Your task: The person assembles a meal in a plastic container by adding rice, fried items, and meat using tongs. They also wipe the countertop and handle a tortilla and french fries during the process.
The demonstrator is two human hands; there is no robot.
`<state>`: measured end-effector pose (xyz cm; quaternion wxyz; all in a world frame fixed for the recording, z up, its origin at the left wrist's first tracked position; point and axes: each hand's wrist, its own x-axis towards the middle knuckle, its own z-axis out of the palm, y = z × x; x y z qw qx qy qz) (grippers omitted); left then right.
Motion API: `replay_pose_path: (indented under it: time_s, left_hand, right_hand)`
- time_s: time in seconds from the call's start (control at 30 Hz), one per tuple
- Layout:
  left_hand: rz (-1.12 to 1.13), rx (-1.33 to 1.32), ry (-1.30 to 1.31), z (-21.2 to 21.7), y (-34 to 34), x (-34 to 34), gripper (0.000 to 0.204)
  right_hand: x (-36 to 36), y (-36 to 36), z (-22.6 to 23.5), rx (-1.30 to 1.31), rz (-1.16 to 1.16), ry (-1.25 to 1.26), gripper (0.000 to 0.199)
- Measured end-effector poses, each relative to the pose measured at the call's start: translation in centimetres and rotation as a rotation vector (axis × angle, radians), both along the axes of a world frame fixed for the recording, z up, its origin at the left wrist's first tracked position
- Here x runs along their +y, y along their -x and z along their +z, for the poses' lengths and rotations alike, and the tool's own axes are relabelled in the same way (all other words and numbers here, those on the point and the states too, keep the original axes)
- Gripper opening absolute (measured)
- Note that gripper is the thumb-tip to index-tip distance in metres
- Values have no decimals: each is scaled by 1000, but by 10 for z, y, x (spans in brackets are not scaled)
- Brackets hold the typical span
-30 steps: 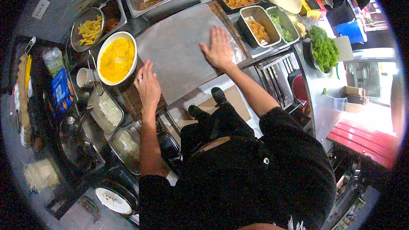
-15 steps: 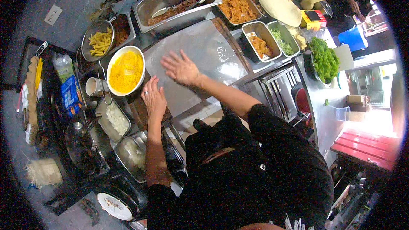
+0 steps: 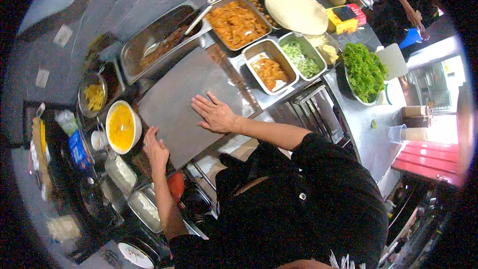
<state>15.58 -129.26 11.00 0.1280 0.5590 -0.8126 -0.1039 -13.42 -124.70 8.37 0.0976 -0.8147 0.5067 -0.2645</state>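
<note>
A greyish sheet (image 3: 174, 94), apparently paper or plastic, covers most of a wooden board (image 3: 219, 57) on the worktop. My right hand (image 3: 217, 115) lies flat on the sheet near its front right, fingers stretched and thumb apart. At the sheet's left edge rests my left hand (image 3: 157, 150), its fingers loosely bent and partly spread, holding nothing. Just left of that hand stands a white bowl (image 3: 137, 134) with yellow shredded food (image 3: 121, 124), which looks like grated cheese.
Behind the board are a deep steel pan (image 3: 172, 59) with a ladle, orange cooked pieces (image 3: 236, 22), chopped greens (image 3: 299, 60) and stacked flatbreads (image 3: 296, 12). Leafy lettuce (image 3: 365, 72) stands right. White chopped food (image 3: 147, 209) sits lower left. Another person's hand (image 3: 416, 17) shows upper right.
The view has shifted, so the trays appear further left. My right hand, raised and blurred before, now lies flat on the sheet. My left hand stays by the left edge.
</note>
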Motion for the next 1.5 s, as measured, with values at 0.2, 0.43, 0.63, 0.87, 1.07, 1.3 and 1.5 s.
replay_pose_path:
  time_s: [0.2,0.43,0.63,0.87,1.07,1.3,1.5]
  left_hand:
    - [137,-165,137,43,80,2,37]
    - [-312,504,128,84,433,-78,27]
    - [23,226,-453,23,604,-198,51]
    - [-169,364,-278,26,643,-201,49]
    - [-511,969,-136,125,678,-150,40]
    - [-737,828,109,286,533,-125,37]
    - [-549,426,93,397,302,-79,36]
  right_hand:
    - [13,122,98,213,-461,8,44]
    - [107,232,176,-437,-473,-164,34]
    - [177,283,167,-421,-762,-285,30]
    - [224,306,135,-454,-947,-312,30]
    - [193,294,135,-375,-751,-200,27]
    - [157,234,130,-426,-518,-255,36]
    - [80,93,96,-285,19,-34,40]
